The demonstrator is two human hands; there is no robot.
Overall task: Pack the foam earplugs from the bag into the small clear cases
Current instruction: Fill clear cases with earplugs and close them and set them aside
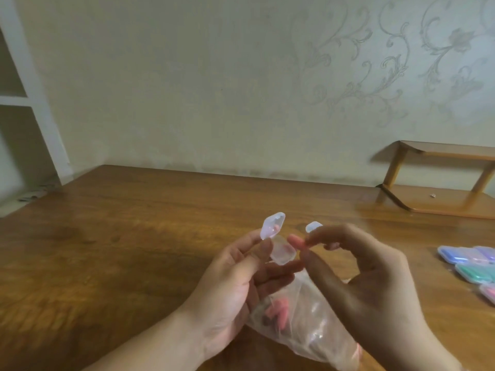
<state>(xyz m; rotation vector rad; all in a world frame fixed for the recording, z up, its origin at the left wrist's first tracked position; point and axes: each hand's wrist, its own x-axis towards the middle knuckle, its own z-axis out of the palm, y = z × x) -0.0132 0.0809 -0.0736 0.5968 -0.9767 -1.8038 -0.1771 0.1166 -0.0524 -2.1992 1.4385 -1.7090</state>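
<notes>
While bag (300, 325) lies low at 6 o'clock with pink earplugs (276, 313) inside, left hand (241, 285) holds open clear case (278, 245), lid up. Right hand (356, 277) pinches one pink earplug (296, 241) just beside case, at 3 o'clock of it. Step: filling case. Next, probably: push plug in, snap lid. Filled cases (474, 266) far right on table (134, 236).

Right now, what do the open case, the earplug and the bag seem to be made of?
Open case, held by the left hand: likely hard clear plastic, glossy; pink shows through it. Earplug, pinched by the right hand: probably matte pink foam. Bag: thin clear plastic film, wrinkled and shiny.
</notes>
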